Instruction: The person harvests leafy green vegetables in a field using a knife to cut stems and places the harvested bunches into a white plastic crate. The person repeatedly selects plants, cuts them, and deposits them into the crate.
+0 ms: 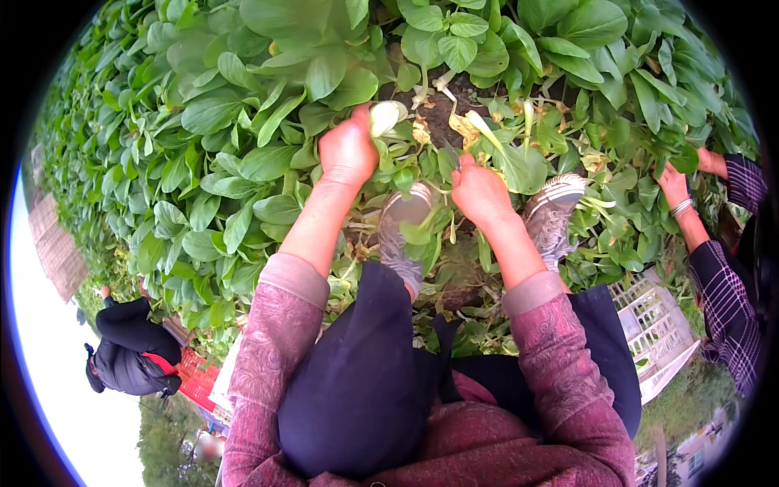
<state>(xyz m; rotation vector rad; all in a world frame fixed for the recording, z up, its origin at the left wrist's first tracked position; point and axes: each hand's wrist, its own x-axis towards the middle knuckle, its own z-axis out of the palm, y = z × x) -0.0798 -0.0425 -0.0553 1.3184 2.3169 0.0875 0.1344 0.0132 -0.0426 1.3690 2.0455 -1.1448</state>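
My left hand (pixel 350 149) is closed around a head of bok choy, whose pale cut base (pixel 384 118) faces right and whose leaves spread up and away from me. Lower and to the right, my right hand (pixel 482 190) is a fist with the thumb on top. A thin grey blade (pixel 449 157), apparently of a small knife, juts from it; the handle is hidden in the fingers. Between the hands lie loose and yellowed leaves on dark soil (pixel 437 115). A loose leaf with a white stalk (pixel 517 164) rests just beyond my right hand.
Dense standing bok choy (pixel 243 122) fills the far side and left. My shoes (pixel 405 213) stand among trimmings. At right, a co-worker's hand (pixel 672 185) reaches into leaves beside a white plastic crate (pixel 654 322). Another person (pixel 134 353) bends near a red crate (pixel 198 377) at left.
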